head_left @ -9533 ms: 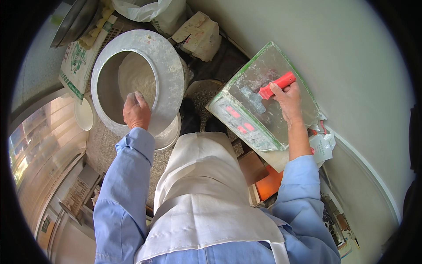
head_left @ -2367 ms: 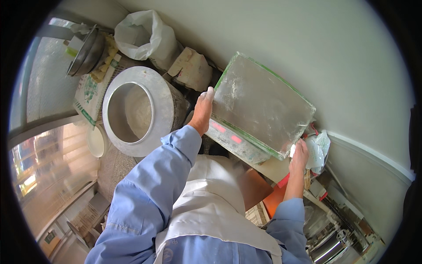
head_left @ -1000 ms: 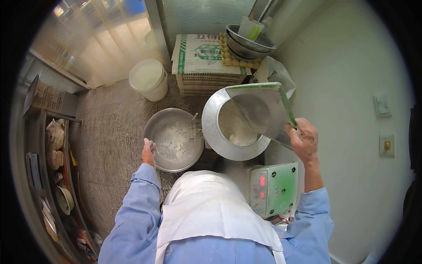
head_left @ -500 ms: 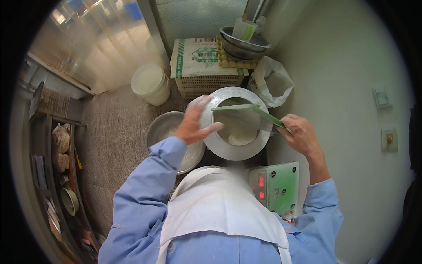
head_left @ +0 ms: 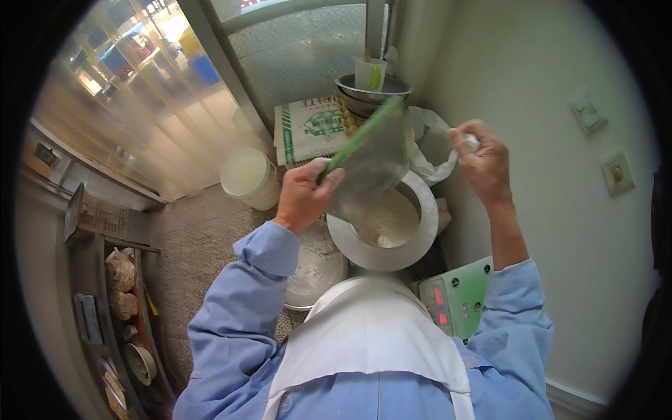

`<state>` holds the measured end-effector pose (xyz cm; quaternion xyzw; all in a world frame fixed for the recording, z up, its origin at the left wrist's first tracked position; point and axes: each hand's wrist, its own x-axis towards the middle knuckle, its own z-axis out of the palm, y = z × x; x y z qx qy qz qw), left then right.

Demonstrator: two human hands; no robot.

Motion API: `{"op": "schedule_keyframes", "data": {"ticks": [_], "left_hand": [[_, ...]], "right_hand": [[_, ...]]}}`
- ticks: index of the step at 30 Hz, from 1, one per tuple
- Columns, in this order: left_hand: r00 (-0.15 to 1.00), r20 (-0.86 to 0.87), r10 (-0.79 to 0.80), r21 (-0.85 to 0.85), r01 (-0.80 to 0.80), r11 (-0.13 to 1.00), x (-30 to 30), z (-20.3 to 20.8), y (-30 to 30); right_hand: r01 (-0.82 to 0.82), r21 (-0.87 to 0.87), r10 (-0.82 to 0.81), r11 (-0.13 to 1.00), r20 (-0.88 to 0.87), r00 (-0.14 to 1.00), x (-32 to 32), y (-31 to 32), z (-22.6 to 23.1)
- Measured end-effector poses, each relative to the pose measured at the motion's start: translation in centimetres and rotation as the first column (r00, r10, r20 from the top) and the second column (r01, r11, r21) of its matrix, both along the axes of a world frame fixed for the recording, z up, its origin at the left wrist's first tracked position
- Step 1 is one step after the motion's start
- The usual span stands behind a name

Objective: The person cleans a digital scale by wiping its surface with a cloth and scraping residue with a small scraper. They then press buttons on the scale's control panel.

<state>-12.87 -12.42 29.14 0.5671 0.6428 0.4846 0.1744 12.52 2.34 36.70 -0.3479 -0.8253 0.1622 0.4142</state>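
My left hand (head_left: 306,194) is closed on the lower left end of a grey, see-through sheet with a stiff green edge (head_left: 381,154), which looks like mesh. The sheet slants over a round, wide-rimmed pale container (head_left: 428,231), its lower part dipping toward the opening and covering the rim's left side. Pale powder (head_left: 387,220), like flour, lies inside. To the right, above the rim, my right hand (head_left: 481,157) is raised in a fist, apart from the sheet. A small white thing shows at its fingers, too blurred to name.
A metal basin (head_left: 318,269) stands left of the container, a lidded white bucket (head_left: 248,175) behind it. Stacked sacks (head_left: 308,129), metal bowls (head_left: 378,87) and a white plastic bag (head_left: 430,143) are at the back. A green scale (head_left: 458,297) sits near right, by the wall.
The right hand has let go of the green-edged sheet and moved up. The left hand, open earlier, now holds the sheet, which has tilted steeply. The whole view has shifted.
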Motion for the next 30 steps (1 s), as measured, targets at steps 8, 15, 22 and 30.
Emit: {"op": "schedule_keyframes", "data": {"ticks": [8, 15, 22, 30], "left_hand": [[0.449, 0.870, 0.206, -0.135, -0.185, 0.973, -1.6, -6.4, -7.1], [-0.009, 0.966, 0.259, -0.255, -0.212, 0.943, 2.6, -14.6, -10.4], [-0.002, 0.948, 0.317, -0.309, -0.225, 0.924, 4.0, -17.9, -12.1], [0.065, 0.905, 0.420, -0.390, -0.268, 0.881, 5.9, -20.9, -13.4]], "right_hand": [[-0.188, -0.942, -0.485, 0.278, -0.307, 0.819, 0.7, 2.0, -12.1], [0.003, -0.904, -0.168, 0.428, -0.076, 0.983, -0.5, -2.3, -19.8], [0.195, -0.338, -0.092, 0.921, 0.298, 0.950, 0.2, -2.8, -22.3], [-0.109, -0.251, 0.172, 0.962, 0.246, 0.954, 0.0, -5.5, -29.2]]}}
